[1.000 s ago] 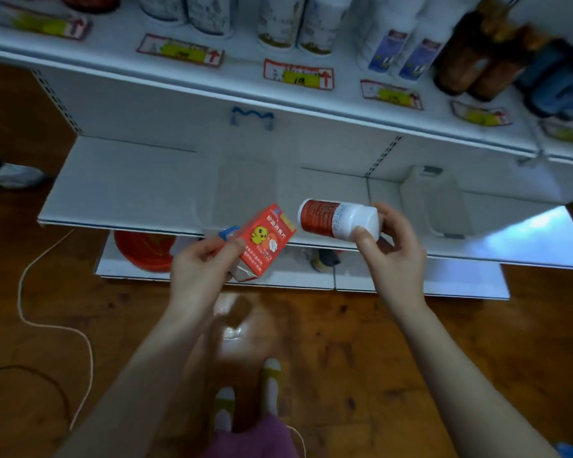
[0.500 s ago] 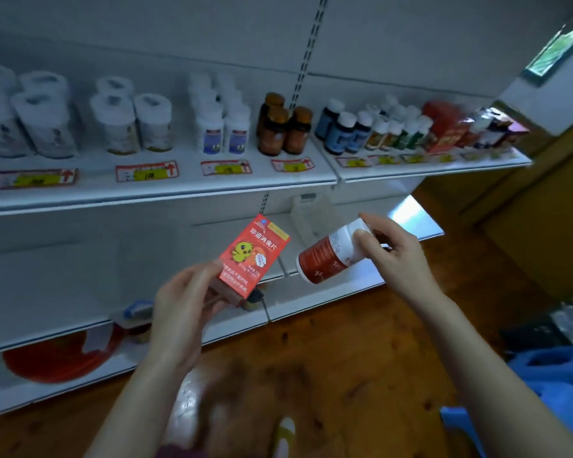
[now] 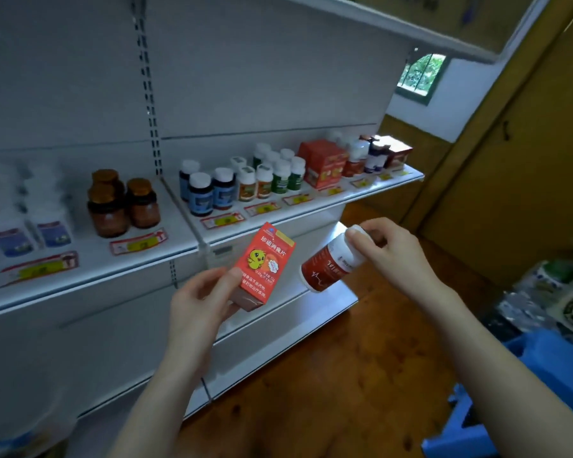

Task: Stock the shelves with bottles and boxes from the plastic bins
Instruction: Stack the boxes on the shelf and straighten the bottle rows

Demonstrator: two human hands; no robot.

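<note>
Stock in hand, two items. Item one: red box point(image 3: 263, 264) with a yellow chick print. I see my left hand point(image 3: 196, 305) gripping its lower end, thumb on the front face, and the box is tilted in front of the shelf point(image 3: 176, 226). Item two: white-capped bottle point(image 3: 331, 262) with a red label, pinched at the cap by my right hand point(image 3: 394, 256), base slanting down to the left, just beside the box and apart from it. On the shelf: amber jars point(image 3: 119, 203), blue-labelled bottles point(image 3: 205, 190), red cartons point(image 3: 321, 163). Blue bin point(image 3: 543, 368) at lower right.
</note>
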